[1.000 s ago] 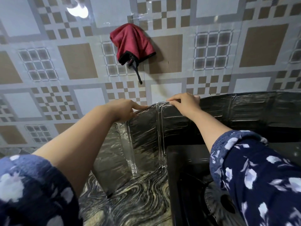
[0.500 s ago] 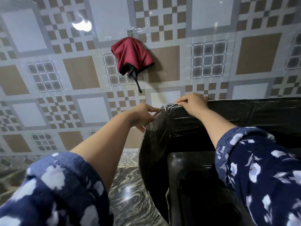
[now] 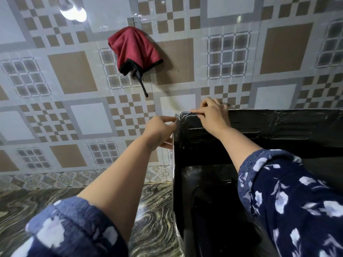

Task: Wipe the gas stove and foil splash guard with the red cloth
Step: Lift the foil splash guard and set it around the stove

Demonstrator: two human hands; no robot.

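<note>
The foil splash guard [image 3: 259, 125] stands folded around the dark gas stove [image 3: 213, 201], its back panel against the tiled wall [image 3: 74, 75]. The left hand [image 3: 159, 132] pinches the guard's upper corner edge between thumb and fingers. The right hand [image 3: 213, 117] lies curled over the back panel's top rim, fingers closed on it. The red cloth [image 3: 133, 49] hangs on the wall above, apart from both hands. Left of the guard the marbled countertop [image 3: 154, 219] lies open.

No txt, labels, brands or nos. showing anywhere; nothing readable appearing on wall tiles [image 3: 78, 71], red cloth [image 3: 133, 49] or foil guard [image 3: 278, 123].
</note>
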